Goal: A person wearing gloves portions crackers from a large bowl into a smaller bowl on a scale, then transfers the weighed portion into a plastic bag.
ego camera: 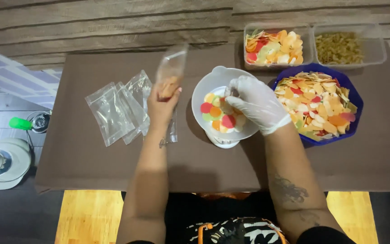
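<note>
My left hand is bare and holds up a small clear plastic bag with some orange chips in its bottom. My right hand wears a white glove and reaches into a white bowl that sits on a small white scale. The bowl holds round coloured crackers in red, orange, yellow and green; the gloved fingers are closed among them, and whether they pinch any is hidden.
Several empty clear bags lie left of my left hand on the brown table cover. A blue bowl of coloured crackers stands at right. Behind it are two clear tubs, one with crackers, one with pasta-like pieces. A white appliance stands on the floor at left.
</note>
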